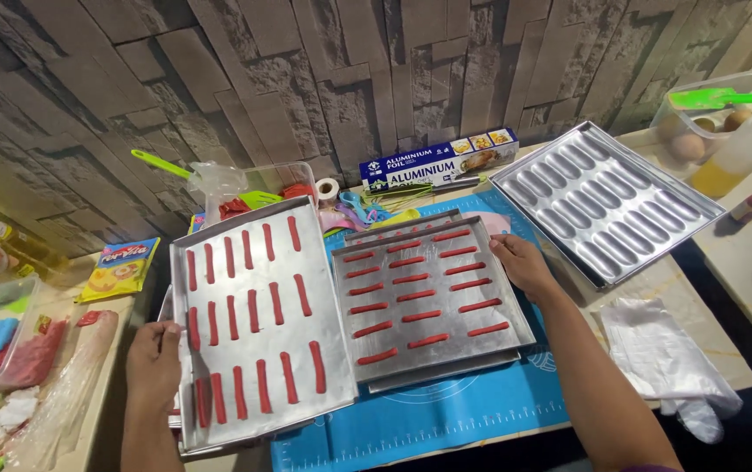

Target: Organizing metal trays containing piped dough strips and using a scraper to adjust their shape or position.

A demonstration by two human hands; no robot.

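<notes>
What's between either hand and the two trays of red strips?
Nothing visible. The left hand already rests on the left edge of the left tray, and the right hand touches the right edge of the middle tray. No object lies between hands and trays; both sit directly at the rims.

A long blue and white foil box (440, 163) with small food photos at its right end lies along the counter's back edge against the stone wall. A flat yellow sachet (119, 267) with red and blue print lies near the counter's left edge.
</notes>
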